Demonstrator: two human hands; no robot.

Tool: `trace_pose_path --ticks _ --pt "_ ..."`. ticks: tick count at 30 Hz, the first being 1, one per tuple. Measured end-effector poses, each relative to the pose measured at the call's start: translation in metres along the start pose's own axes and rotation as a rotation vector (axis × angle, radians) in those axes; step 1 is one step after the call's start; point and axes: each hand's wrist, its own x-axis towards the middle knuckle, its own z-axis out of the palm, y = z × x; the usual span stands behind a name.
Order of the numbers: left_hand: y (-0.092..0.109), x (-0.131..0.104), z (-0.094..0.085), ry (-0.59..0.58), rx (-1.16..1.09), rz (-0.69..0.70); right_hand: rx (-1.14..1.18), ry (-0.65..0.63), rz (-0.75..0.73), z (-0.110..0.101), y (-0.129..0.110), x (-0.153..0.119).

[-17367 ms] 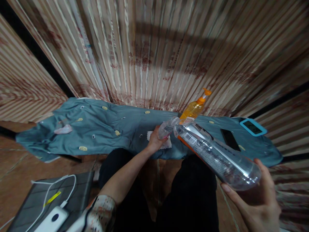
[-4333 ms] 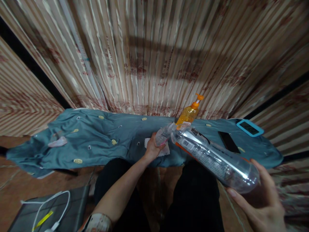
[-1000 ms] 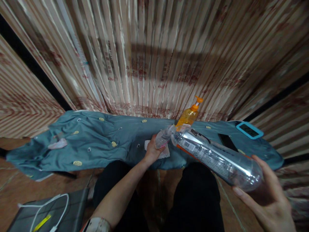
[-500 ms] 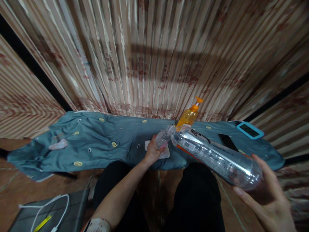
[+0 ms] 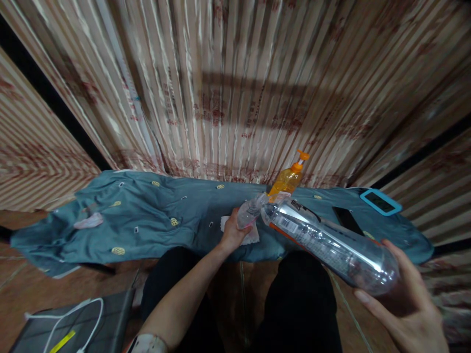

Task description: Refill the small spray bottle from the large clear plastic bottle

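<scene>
A large clear plastic bottle [image 5: 327,242] is tilted, its base in my right hand [image 5: 412,299] and its neck pointing left and away. My left hand [image 5: 235,233] is wrapped round a small clear container [image 5: 250,211] with a trace of pink at its lower end. The mouths of the bottle and the small container meet or nearly meet; the exact contact cannot be made out. Beneath my left hand lies a white cloth or tissue [image 5: 253,236]. Just behind the two mouths stands an orange pump bottle [image 5: 286,181] with yellow-orange liquid.
A teal patterned cloth [image 5: 191,196] covers the narrow table. On its right lie a black phone [image 5: 347,220] and a blue-framed device [image 5: 380,202]; a pale crumpled item [image 5: 89,221] is at left. A dark case [image 5: 110,314] with a white cable sits lower left. Curtains hang behind.
The view has shifted very slightly. Both hands hold the bottle and small container in almost the same position as before.
</scene>
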Motion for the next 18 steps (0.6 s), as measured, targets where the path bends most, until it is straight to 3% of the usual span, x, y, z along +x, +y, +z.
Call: trace_pose_path --ticks 13,18 --pt "0.0021 -0.0007 -0.001 0.01 0.001 -0.009 -0.018 0.013 -0.07 0.0006 0.0002 -0.0032" --pt "0.0013 -0.0003 0.0002 0.019 -0.009 -0.02 -0.043 -0.06 -0.078 -0.0042 -0.0052 -0.0003"
